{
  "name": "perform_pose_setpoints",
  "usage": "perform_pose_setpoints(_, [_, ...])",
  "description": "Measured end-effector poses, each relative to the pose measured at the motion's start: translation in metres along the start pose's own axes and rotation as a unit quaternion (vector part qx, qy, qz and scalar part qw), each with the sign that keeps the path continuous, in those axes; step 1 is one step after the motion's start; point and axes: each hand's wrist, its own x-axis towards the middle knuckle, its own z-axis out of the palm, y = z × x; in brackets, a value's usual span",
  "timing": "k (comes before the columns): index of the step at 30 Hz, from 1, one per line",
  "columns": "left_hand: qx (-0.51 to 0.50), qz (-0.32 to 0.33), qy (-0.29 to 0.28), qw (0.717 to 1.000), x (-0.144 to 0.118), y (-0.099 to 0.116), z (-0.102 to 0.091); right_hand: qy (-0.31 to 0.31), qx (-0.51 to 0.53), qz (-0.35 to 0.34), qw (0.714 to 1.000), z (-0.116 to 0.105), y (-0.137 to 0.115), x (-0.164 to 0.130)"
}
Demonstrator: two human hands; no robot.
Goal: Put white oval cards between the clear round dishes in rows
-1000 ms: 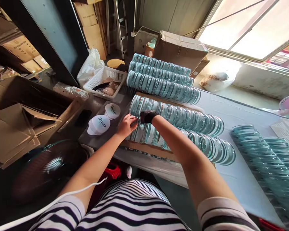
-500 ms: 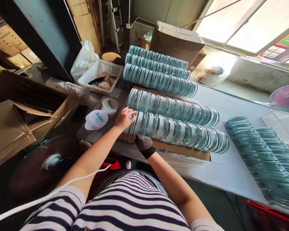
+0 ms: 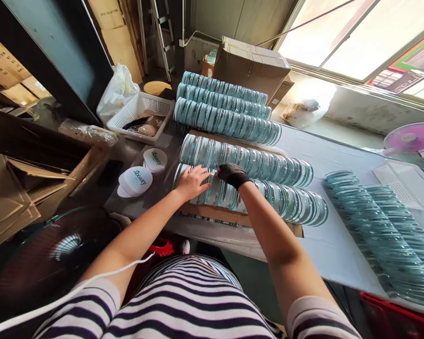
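My left hand (image 3: pixel 194 181) lies open, fingers spread, on the left end of the nearest row of round glass-like discs (image 3: pixel 286 202), which stand on edge. My right hand (image 3: pixel 232 175), in a dark dotted glove with bare fingertips, is pinched closed just right of it, above the same row. A small pale bit shows at its fingertips, too small to make out. A second row of discs (image 3: pixel 247 160) runs close behind. Brown cardboard (image 3: pixel 219 214) lies under the nearest row. Left of my hands are white round pads with printed lettering (image 3: pixel 136 181) in two small stacks.
More disc rows (image 3: pixel 229 115) stand at the back, and others (image 3: pixel 378 230) lean at the right on the covered table (image 3: pixel 339 249). A white basket (image 3: pixel 115 125) sits at the back left. An open carton (image 3: pixel 38 165) and a dark fan (image 3: pixel 63 249) are at the left.
My right hand has come up from below the front edge of the nearest row to above it. My left hand has shifted slightly right and spread its fingers. The view has shifted a little.
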Motion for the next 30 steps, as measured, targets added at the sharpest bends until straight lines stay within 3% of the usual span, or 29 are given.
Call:
perform_pose_setpoints(2, [-0.003,-0.005,-0.013,1.000,0.003,0.002,0.008,-0.074,-0.022,-0.051,0.996,-0.011,-0.001,0.024])
perform_pose_setpoints(5, [-0.007,-0.003,-0.006,1.000,0.003,-0.001,0.014,-0.091,-0.032,-0.095,0.991,-0.016,-0.015,0.043])
perform_pose_setpoints(8, [-0.012,0.000,0.005,1.000,0.003,-0.004,0.014,-0.056,-0.073,-0.120,0.989,-0.016,-0.025,0.042])
perform_pose_setpoints(11, [-0.017,-0.006,0.007,1.000,0.004,-0.004,0.012,0.000,-0.082,-0.107,0.991,-0.009,-0.027,0.023])
perform_pose_setpoints(15, [-0.020,-0.009,-0.001,1.000,0.005,-0.003,0.011,0.079,-0.006,-0.062,0.995,0.027,-0.030,-0.027])
perform_pose_setpoints(19, [-0.028,-0.011,0.000,1.000,0.005,-0.003,0.010,0.120,0.073,-0.013,0.990,0.092,-0.045,-0.070])
perform_pose_setpoints(25, [-0.026,-0.019,-0.016,0.999,0.005,-0.004,0.010,0.134,0.155,0.020,0.979,0.178,-0.071,-0.074])
perform_pose_setpoints(28, [-0.023,-0.017,-0.022,0.999,0.005,-0.005,0.008,0.135,0.171,0.004,0.976,0.187,-0.073,-0.076])
perform_pose_setpoints(30, [-0.013,-0.018,-0.027,0.999,0.005,-0.002,0.005,0.143,0.175,-0.017,0.974,0.170,-0.061,-0.080])
